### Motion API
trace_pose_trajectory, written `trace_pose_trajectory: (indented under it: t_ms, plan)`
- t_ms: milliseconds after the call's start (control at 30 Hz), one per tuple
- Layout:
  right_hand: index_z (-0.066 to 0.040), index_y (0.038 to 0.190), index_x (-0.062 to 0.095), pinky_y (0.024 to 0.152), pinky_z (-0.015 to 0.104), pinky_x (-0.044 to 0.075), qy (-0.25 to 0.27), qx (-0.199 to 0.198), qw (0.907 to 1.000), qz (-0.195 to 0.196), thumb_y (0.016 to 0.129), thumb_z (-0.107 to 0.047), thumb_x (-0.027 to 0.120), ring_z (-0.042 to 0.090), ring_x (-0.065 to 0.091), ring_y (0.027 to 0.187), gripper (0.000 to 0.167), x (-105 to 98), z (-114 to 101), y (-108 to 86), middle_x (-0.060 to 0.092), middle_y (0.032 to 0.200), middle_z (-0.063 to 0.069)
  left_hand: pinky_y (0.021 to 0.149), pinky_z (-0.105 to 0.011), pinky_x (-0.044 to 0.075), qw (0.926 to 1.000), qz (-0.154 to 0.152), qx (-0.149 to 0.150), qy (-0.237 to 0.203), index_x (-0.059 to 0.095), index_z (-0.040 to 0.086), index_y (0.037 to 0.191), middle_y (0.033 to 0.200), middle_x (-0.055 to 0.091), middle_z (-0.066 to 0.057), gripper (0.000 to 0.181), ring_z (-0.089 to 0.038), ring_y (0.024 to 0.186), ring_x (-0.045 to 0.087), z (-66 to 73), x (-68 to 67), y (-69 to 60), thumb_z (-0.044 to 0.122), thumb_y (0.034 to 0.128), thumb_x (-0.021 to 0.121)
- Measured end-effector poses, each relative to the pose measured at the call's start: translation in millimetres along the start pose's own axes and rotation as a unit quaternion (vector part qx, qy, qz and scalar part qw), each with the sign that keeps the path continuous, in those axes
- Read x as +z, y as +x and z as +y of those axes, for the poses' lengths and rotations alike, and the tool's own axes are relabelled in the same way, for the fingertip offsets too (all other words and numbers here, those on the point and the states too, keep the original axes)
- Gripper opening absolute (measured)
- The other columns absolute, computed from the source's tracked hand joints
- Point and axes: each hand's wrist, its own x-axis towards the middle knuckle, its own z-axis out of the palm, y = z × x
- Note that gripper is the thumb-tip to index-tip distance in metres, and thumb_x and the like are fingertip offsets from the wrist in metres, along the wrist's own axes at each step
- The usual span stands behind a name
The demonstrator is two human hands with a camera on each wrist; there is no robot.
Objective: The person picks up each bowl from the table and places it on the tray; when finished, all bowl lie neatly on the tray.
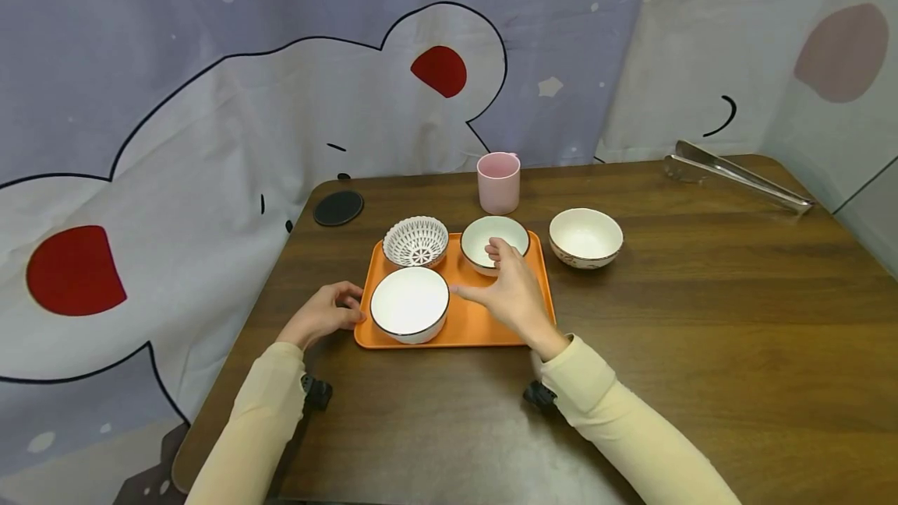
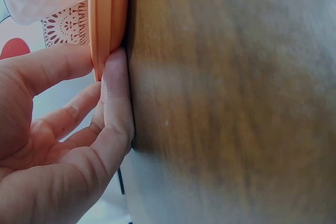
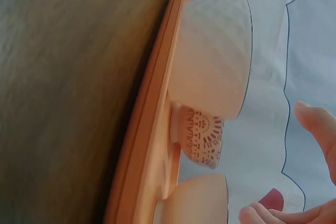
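An orange tray (image 1: 466,326) lies on the table with three bowls on it. My left hand (image 1: 326,314) pinches the tray's left edge; in the left wrist view its fingers (image 2: 116,85) meet the orange rim from both sides. At the tray's front left stands a white bowl with a dark rim (image 1: 410,306). Behind it is a small patterned bowl (image 1: 416,242), and to that one's right a pale green bowl (image 1: 484,234). Over the tray's right part my right hand (image 1: 515,294) is spread, thumb apart from the fingers, holding nothing. It partly hides the pale green bowl.
Right of the tray, a white bowl (image 1: 586,236) stands on the wooden table (image 1: 701,333). A pink mug (image 1: 499,184) is behind the tray, and a dark round coaster (image 1: 338,208) lies at the back left. Metal tongs (image 1: 744,176) lie at the back right. A patterned curtain (image 1: 281,115) hangs behind.
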Motion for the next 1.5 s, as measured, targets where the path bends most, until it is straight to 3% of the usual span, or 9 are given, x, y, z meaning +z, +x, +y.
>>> trace_pose_trajectory:
  t_ms: [300,833,1033,1500]
  plan:
    - [0.003,0.142,0.042,0.107,0.045,0.041,-0.028,0.003,0.9996,0.007,0.072,-0.039,0.086,0.031,0.054,0.126,0.093,-14.2,6.1,2.9,0.058,0.134,0.019,0.08,-0.032,0.058,1.0,0.0,0.005,-0.002,0.05,-0.006,0.126,0.096,0.054,-0.012,0.042,-0.019,0.084,0.061,-5.2,0.4,0.7,0.001,0.0873,0.063]
    - [0.006,0.138,0.046,0.106,0.045,0.04,-0.047,-0.009,0.9981,0.04,0.07,-0.038,0.087,0.032,0.056,0.122,0.091,-32.2,20.0,8.6,0.06,0.129,0.021,0.08,-0.033,0.058,1.0,-0.006,0.003,-0.006,0.048,-0.007,0.13,0.097,0.054,-0.011,0.046,-0.018,0.083,0.06,-1.1,-1.1,1.7,0.003,0.0884,0.064]
    - [0.005,0.138,0.046,0.104,0.044,0.045,-0.041,0.01,0.9985,0.036,0.069,-0.038,0.087,0.031,0.057,0.123,0.09,-37.1,23.3,10.8,0.06,0.13,0.02,0.08,-0.032,0.058,1.0,-0.005,-0.001,-0.005,0.048,-0.006,0.129,0.097,0.054,-0.012,0.045,-0.019,0.084,0.061,-2.4,-1.3,1.1,0.003,0.088,0.064]
    - [0.007,0.139,0.043,0.105,0.041,0.046,-0.013,0.012,0.9993,0.034,0.073,-0.03,0.086,0.034,0.055,0.126,0.087,-55.0,34.8,13.0,0.055,0.136,0.023,0.082,-0.033,0.058,1.0,0.003,-0.005,0.002,0.05,-0.005,0.129,0.097,0.055,-0.013,0.045,-0.019,0.084,0.062,-3.1,-0.6,1.6,0.003,0.087,0.064]
